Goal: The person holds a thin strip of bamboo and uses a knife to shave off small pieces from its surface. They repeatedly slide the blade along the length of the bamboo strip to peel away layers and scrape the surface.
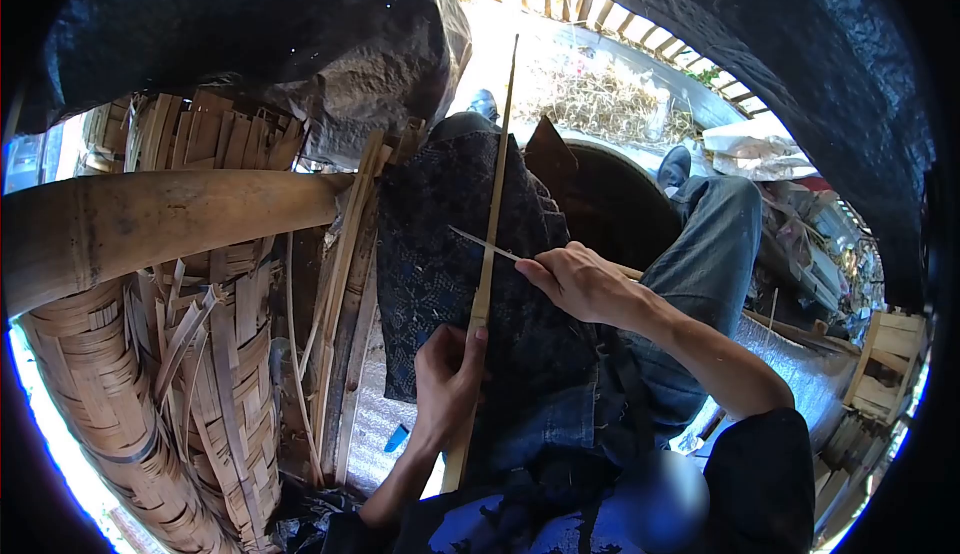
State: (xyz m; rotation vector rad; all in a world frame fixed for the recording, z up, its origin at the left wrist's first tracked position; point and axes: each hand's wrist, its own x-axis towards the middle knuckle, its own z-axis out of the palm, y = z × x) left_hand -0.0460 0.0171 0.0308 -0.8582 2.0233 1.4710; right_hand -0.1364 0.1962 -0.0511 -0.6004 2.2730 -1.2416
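Note:
A long, thin bamboo strip (pixel 498 189) runs from near my body up past my knee, narrowing towards its far end. My left hand (pixel 450 369) is closed around its lower part, thumb along the top. My right hand (pixel 585 284) is closed on a knife (pixel 470 238), whose narrow blade lies across the strip, above my left hand. The knife's handle is mostly hidden in the fist. Under the strip, a dark patterned cloth (pixel 425 304) covers my left thigh.
A thick bamboo pole (pixel 180 224) juts in from the left, above woven bamboo baskets (pixel 90 374). Split bamboo pieces (pixel 340 324) lean beside my left leg. A dark tarp (pixel 250 24) hangs overhead. A wooden crate (pixel 885 364) stands at far right; dry straw (pixel 590 94) lies ahead.

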